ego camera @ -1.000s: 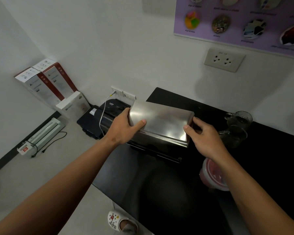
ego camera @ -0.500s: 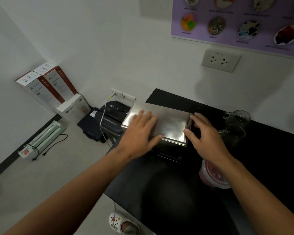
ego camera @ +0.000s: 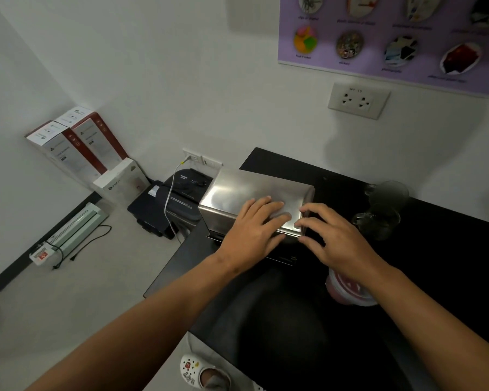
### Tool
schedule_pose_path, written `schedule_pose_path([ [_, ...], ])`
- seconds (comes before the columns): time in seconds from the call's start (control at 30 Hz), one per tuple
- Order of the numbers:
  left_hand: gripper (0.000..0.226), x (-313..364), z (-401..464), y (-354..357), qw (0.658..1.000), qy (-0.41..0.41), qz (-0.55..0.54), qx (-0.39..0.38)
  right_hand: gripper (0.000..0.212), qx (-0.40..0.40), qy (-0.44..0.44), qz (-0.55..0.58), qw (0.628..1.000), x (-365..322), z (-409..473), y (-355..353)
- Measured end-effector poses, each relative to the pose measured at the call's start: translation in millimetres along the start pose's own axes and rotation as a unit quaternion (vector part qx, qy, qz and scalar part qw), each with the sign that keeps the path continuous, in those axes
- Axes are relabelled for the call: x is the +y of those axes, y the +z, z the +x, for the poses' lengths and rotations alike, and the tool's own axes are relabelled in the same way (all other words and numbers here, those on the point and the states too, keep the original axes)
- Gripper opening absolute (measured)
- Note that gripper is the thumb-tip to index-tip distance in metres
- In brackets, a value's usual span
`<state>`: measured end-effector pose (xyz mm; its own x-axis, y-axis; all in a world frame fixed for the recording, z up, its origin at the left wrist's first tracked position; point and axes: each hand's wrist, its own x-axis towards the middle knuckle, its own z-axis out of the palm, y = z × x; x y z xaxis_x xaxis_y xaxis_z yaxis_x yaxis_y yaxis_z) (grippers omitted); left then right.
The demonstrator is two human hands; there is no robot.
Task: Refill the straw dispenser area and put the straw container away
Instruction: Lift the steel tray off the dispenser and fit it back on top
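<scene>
A shiny stainless-steel straw dispenser box (ego camera: 246,190) stands on the black counter (ego camera: 294,320) near its left end, lid down. My left hand (ego camera: 254,230) lies flat on the lid's near right part, fingers spread. My right hand (ego camera: 333,238) rests at the box's near right corner, fingers apart and touching the edge. Neither hand grips anything. A pink-and-white round container (ego camera: 350,292) sits on the counter under my right forearm, partly hidden. No straws are visible.
Two clear glass mugs (ego camera: 381,210) stand right of the box. Below the counter's left end are a black shredder (ego camera: 184,198) with a white cable, cardboard boxes (ego camera: 76,145) in the corner and a laminator (ego camera: 74,230) on the floor. A wall socket (ego camera: 356,100) is above.
My left hand left the box's left end and slid right across the lid. My right hand shifted from the right side to the near right corner. The box looks set down.
</scene>
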<state>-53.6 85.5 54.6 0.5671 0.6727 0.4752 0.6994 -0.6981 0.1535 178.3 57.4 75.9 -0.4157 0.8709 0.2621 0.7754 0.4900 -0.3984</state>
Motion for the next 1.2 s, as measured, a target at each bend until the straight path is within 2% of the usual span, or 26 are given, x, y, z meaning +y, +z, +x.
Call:
schedule_pose_path([
  [0.23,0.040,0.7,0.6,6.5,0.999,0.000,-0.037,0.021,0.040,-0.003,0.006,0.000,1.000,-1.5,-3.7,-0.6],
  [0.43,0.035,-0.2,-3.2,11.2,0.996,-0.029,-0.075,0.029,0.036,0.009,0.006,0.013,1.000,-1.5,-5.2,2.4],
  [0.67,0.034,-1.3,-4.8,11.5,0.995,-0.032,-0.090,0.027,0.033,0.002,0.019,0.021,1.000,-1.9,-6.1,3.8],
  [0.83,0.025,-4.2,4.3,-1.2,0.993,-0.033,-0.111,0.027,0.025,0.004,0.037,0.056,0.998,1.5,1.5,-5.7],
  [0.93,0.030,-12.8,19.4,-10.9,0.993,-0.048,-0.105,0.007,0.040,0.014,0.082,0.067,0.994,5.3,15.1,-6.4],
  [1.07,0.040,-32.7,41.3,-16.2,0.992,-0.073,-0.071,-0.071,0.076,-0.057,0.140,0.058,0.987,12.9,35.6,1.3],
  [1.2,0.043,-48.6,56.6,-15.2,0.985,-0.079,-0.057,-0.141,0.085,-0.100,0.179,0.047,0.978,18.1,48.4,7.3],
])
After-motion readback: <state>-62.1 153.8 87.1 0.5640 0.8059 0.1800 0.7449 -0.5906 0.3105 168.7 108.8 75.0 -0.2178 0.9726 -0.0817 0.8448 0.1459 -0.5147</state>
